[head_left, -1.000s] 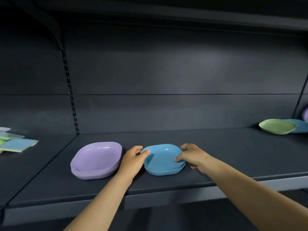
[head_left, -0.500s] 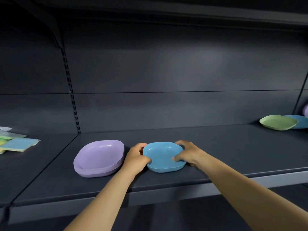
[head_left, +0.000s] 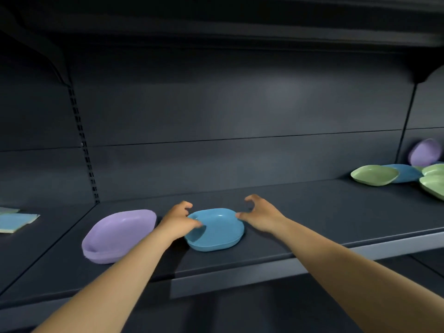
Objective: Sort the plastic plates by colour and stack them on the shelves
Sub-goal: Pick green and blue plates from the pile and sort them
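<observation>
Plates of two colours already sit sorted at the near edge of the shelf, so I judge the job well begun but far from finished. Nearest to me, at about 11 o'clock, the purple stack lies with its lower rims showing more than one plate nested together. Just beside it, at 12 o'clock, is the blue stack; I cannot count its layers from this angle.

My left hand rests against the blue stack's left rim, the thumb lying over the lip while the other fingers curl loosely behind it; it looks like a light touch, not a firm hold, though I cannot be sure. My right hand hovers at the right rim, fingers spread and bent like a claw, the thumb tip at or just off the edge, gripping nothing that I can see. I read this as the blue pile being squared up and let go.

Farther off, at 2 o'clock, the unsorted heap waits well apart: a green plate overlapping a blue plate, more green plates at the frame's edge, and a purple plate tilted against the back wall. No green stack exists yet near me. Those loose plates all need fetching. At 9 o'clock, on the neighbouring bay, flat coloured sheets lie apart from my work.
</observation>
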Demonstrator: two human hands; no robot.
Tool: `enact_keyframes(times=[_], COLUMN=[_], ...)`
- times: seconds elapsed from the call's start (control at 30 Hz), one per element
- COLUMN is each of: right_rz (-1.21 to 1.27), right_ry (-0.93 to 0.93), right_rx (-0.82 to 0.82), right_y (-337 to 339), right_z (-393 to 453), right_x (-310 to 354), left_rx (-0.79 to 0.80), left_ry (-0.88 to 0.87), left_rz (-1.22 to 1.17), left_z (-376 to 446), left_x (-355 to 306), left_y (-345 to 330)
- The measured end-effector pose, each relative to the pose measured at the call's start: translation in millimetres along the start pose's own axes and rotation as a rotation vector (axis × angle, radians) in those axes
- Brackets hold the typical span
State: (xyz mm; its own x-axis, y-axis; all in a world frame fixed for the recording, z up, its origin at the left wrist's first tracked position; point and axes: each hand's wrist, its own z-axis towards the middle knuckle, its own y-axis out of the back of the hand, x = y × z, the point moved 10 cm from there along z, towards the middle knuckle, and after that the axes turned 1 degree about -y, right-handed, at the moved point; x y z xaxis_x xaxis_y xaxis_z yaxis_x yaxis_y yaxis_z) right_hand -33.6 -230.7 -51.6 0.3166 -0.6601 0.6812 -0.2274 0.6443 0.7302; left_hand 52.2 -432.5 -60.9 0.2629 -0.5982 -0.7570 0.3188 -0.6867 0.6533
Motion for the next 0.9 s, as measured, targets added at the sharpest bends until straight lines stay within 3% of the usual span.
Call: enact_keyframes(times=[0.17, 0.27, 0.67, 0.9], right_rz=[-0.395, -0.544, -0.655, -0.613], right_ry=[0.179, 0.228, 0.218, 0.118], right_rx=[-0.056, -0.073, -0.21, -0.243], right_y=[67.0, 109.3, 333.5, 441.6], right_z=[-16.1, -26.0, -69.8, -78.1], right_x=[-12.1, -37.4, -216.7, -327.3], left_rx=[-0.05, -0.055, 0.025, 0.091], left_ry=[-0.154, -0.234, -0.258, -0.131], left_rz=[0.362, 0.452, 0.237, -0.002], left_z=[-2.2, -2.5, -9.1, 11.6], left_x=[-65.9, -115.7, -299.9, -365.7], left_y=[-1.9, -27.5, -240.6, -358.7])
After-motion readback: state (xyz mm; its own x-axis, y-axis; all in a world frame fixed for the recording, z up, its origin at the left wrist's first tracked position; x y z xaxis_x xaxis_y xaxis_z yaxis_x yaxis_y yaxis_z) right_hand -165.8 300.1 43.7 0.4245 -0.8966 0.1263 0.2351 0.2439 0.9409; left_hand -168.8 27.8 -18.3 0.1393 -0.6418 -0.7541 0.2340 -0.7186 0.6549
